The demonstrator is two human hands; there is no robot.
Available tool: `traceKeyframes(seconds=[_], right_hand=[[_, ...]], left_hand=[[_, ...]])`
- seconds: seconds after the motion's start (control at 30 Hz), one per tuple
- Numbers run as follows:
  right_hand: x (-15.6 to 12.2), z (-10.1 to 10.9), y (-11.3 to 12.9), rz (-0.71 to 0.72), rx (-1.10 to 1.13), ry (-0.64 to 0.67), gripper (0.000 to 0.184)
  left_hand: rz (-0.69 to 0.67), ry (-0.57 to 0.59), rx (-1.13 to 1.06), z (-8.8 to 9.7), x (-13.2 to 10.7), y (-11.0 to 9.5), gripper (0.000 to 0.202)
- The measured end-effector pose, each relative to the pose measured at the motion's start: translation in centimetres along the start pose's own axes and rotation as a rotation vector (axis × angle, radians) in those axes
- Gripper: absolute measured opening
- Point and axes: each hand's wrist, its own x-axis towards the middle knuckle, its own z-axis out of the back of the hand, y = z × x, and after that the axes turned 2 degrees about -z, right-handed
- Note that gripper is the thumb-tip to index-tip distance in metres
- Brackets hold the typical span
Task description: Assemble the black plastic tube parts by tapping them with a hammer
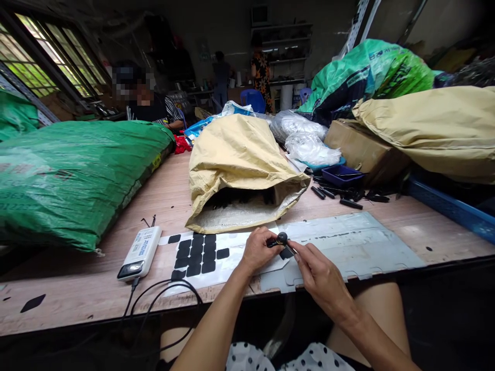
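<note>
My left hand (257, 249) is closed on a small black part with a round, ball-like head (282, 238). The fingers of my right hand (317, 264) pinch a thin metal tool (291, 249), whose tip meets the black part. Its exact kind is too small to make out. Beneath both hands lies a white sheet (232, 268) bearing several black rounded-square stickers (196, 256). A grey-blue plate (348, 247) extends to the right under my right hand. Just beyond the hands, a tan sack (240, 149) lies with its mouth toward me and dark contents inside.
A white power bank (141, 252) with a black cable sits left of the sheet. A bulging green sack (77, 175) fills the left side. To the right are loose black parts (351, 204), a dark blue tray (342, 175) and a cardboard box (363, 147). People are in the background.
</note>
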Motion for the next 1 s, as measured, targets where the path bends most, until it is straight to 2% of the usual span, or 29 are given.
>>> traceKeyframes(seconds=[0.13, 0.3, 0.47, 0.6, 0.67, 0.73, 0.87, 1.0], right_hand=[[0.9, 1.3, -1.1, -0.030, -0.028, -0.096, 0.039], [3.3, 2.8, -5.1, -0.166, -0.383, -0.193, 0.035], [5.0, 2.2, -9.3, -0.203, -0.645, -0.137, 0.035], [5.5, 1.8, -9.7, -0.205, -0.677, -0.162, 0.034], [5.7, 1.8, -8.8, -0.203, -0.590, -0.196, 0.033], [6.0, 1.7, -7.4, -0.192, -0.361, -0.174, 0.033], [6.6, 0.9, -4.5, -0.215, 0.286, 0.108, 0.041], [7.0, -0.3, -2.8, -0.274, 0.655, 0.316, 0.050]], left_hand=[[0.000, -0.017, 0.009, -0.3, 0.0, 0.2, 0.011], [0.005, -0.017, 0.025, -0.2, 0.0, -0.1, 0.012], [0.021, 0.018, -0.014, 0.4, 0.0, -0.3, 0.010], [0.010, 0.032, -0.034, 0.6, 0.0, -0.3, 0.012], [0.008, 0.031, -0.042, 0.6, 0.0, -0.3, 0.014], [0.008, 0.035, -0.044, 0.7, 0.0, -0.4, 0.016], [-0.005, 0.061, -0.028, 0.8, 0.0, -0.6, 0.020], [-0.022, 0.081, 0.002, 0.8, -0.1, -0.4, 0.022]])
